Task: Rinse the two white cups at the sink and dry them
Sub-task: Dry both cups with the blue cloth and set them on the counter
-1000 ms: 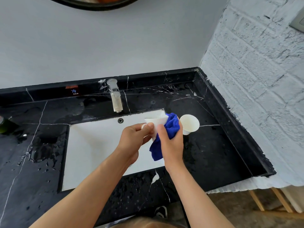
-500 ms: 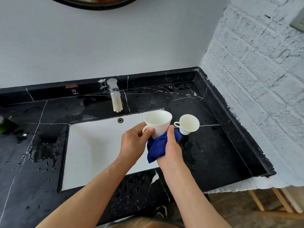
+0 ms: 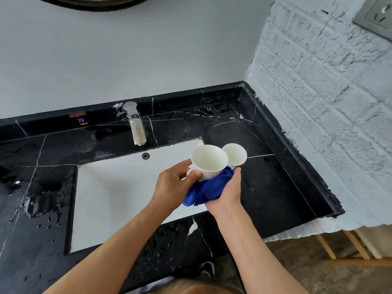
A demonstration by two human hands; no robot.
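My left hand (image 3: pixel 172 187) grips a white cup (image 3: pixel 209 161) by its handle, upright, above the right end of the white sink (image 3: pixel 118 187). My right hand (image 3: pixel 228 192) presses a bunched blue cloth (image 3: pixel 209 188) against the underside of that cup. A second white cup (image 3: pixel 235 154) stands on the black counter just behind and to the right, partly hidden by the held cup.
A chrome faucet (image 3: pixel 135 126) rises behind the sink. The black marble counter (image 3: pixel 273 181) is wet, with water drops on the left part. A white brick wall (image 3: pixel 318 102) with a socket (image 3: pixel 377 16) bounds the right side.
The cloth moved from the cup's side down to its bottom. The cup turned upright, mouth toward me, and shifted right until it overlaps the standing cup.
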